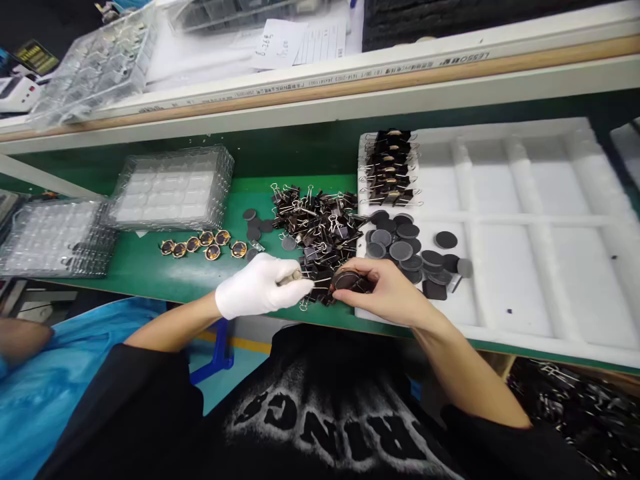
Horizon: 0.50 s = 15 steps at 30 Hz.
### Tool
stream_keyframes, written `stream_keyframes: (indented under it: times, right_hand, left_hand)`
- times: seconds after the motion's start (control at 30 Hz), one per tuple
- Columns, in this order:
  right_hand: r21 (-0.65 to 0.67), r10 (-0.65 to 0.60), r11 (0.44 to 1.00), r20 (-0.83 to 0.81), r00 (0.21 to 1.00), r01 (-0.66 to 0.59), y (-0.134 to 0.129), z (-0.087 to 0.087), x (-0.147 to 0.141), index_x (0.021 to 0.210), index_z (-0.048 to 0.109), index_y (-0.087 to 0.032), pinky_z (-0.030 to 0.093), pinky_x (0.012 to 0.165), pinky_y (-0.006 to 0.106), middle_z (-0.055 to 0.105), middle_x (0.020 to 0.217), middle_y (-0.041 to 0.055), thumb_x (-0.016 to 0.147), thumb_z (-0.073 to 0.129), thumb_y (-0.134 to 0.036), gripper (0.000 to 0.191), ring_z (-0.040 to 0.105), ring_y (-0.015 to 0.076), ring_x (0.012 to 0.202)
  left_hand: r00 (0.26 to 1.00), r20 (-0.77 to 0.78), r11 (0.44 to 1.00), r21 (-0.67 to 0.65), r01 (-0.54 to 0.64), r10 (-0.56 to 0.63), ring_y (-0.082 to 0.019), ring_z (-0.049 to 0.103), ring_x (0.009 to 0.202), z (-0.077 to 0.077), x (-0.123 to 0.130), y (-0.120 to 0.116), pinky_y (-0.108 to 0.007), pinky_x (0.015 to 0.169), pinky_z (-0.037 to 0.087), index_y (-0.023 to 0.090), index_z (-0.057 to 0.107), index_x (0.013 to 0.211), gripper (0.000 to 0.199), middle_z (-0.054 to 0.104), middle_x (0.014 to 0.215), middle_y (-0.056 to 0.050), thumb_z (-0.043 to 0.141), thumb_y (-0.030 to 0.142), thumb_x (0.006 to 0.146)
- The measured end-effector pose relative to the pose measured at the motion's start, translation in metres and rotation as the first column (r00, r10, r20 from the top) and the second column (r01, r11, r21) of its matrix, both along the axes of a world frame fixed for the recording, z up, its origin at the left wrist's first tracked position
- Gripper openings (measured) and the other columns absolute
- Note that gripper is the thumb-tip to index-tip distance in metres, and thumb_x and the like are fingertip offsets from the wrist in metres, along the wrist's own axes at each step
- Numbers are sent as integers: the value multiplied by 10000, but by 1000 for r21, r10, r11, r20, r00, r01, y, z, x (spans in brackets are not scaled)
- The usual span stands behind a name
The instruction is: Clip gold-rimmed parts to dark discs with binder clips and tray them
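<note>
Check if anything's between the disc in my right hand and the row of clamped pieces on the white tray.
Yes, low down: loose discs lie on the tray between the held disc and the clamped row, and the clip pile borders that path. Above them, nothing visible blocks the way.

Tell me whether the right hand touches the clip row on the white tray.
Apart. The head view shows dark discs between the right hand and the clip row.

left hand [267, 285] pinching, right hand [383, 290] gripping, 2 forearms [175, 323] angled inward
</note>
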State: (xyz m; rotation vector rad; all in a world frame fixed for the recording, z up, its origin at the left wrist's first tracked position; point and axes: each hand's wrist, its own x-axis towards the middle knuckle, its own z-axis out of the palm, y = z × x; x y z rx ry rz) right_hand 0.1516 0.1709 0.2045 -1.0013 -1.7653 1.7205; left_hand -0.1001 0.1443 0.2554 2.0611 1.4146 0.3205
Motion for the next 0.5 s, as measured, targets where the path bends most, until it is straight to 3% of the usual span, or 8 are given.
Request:
stream_keyframes:
  times: [0.17,0.33,0.43,0.5]
  right_hand:
    - [24,168,985,60,984,-170,5,5,-1,918,757,-187,472,691,288,746,825,10,858,746,-366,188,661,183,770]
    - [45,215,975,71,974,-219,4,4,0,900,756,-189,463,695,280,758,841,8,889,715,-375,191,669,188,795]
    - [101,218,968,111,970,-229,4,9,5,910,755,-186,446,651,259,756,811,-2,893,728,-350,168,661,166,742]
    - [219,184,951,170,968,-220,4,12,8,901,748,-185,432,611,251,744,766,-8,919,716,-329,149,647,143,675]
  left_hand:
    - [987,-5,987,-5,162,-162,-67,265,501,8,3,0,-233,497,242,190,396,615,404,277,520,89,587,366,924]
    - [982,-33,982,-35,184,-185,-66,272,491,2,1,3,-237,500,240,190,415,625,399,305,517,87,582,379,936]
    - [973,-82,974,-90,208,-215,-82,351,489,4,0,6,-244,512,279,194,511,676,350,416,525,72,589,425,928]
    - [967,-104,965,-149,216,-232,-106,469,530,7,1,10,-246,549,348,196,606,801,285,553,593,46,585,448,932]
